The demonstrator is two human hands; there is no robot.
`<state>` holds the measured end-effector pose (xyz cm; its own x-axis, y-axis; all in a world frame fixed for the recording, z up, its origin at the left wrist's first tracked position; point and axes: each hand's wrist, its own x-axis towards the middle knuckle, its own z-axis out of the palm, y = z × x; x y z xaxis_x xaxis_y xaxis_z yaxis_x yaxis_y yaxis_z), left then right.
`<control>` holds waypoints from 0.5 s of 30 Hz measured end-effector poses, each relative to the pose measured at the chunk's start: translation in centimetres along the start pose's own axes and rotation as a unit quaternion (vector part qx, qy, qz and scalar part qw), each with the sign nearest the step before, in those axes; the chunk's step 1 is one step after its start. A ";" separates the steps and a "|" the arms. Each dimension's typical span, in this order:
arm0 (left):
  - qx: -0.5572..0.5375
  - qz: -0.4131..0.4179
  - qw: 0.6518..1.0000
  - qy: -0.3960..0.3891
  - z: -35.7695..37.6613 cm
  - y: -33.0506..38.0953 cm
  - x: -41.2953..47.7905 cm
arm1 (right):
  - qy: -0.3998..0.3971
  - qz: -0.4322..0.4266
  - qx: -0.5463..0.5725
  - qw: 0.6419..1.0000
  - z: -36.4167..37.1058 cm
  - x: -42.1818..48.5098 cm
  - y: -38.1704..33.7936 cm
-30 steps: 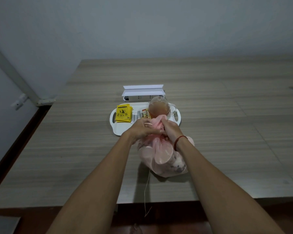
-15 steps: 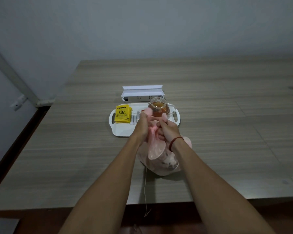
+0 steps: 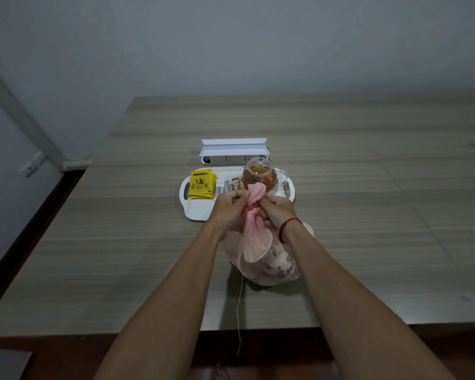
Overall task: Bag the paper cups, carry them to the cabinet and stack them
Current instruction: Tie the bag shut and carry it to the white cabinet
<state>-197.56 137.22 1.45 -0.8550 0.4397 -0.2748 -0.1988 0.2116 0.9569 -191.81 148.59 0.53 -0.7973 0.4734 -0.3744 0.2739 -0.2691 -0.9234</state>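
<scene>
A sheer pink bag (image 3: 261,256) rests on the wooden table (image 3: 121,242) in front of me. Paper cups (image 3: 281,266) with dark spots show through its lower right side. My left hand (image 3: 229,205) and my right hand (image 3: 279,208) both pinch the gathered neck of the bag, one on each side. A tuft of pink fabric sticks up between them. A thin string (image 3: 239,311) hangs from the bag over the table's front edge.
Just behind my hands lies a white tray (image 3: 196,211) holding yellow tea packets (image 3: 202,184), small sachets and a glass teapot (image 3: 258,175) of amber tea. A white power strip box (image 3: 233,150) stands behind the tray. A wall closes the left side.
My hands have shifted on the bag's neck, spreading slightly apart, and the pink tuft now stands up higher between them. The bag has stayed on the table.
</scene>
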 end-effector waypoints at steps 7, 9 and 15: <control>-0.102 -0.058 0.992 -0.052 0.3 0.4 0.4 | -0.065 0.040 0.068 0.995 0.0 -0.1 0.2; -0.099 -0.063 0.992 -0.038 0.2 0.2 0.5 | -0.086 0.042 0.082 0.992 0.0 -0.3 0.1; -0.034 0.007 0.999 0.031 0.9 0.1 -0.1 | -0.001 -0.003 -0.001 1.000 0.6 -0.9 -0.8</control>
<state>-197.11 137.98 1.51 -0.8859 0.3862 -0.2569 -0.2164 0.1458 0.9654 -191.64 147.86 1.65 -0.7993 0.4739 -0.3696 0.2713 -0.2642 -0.9255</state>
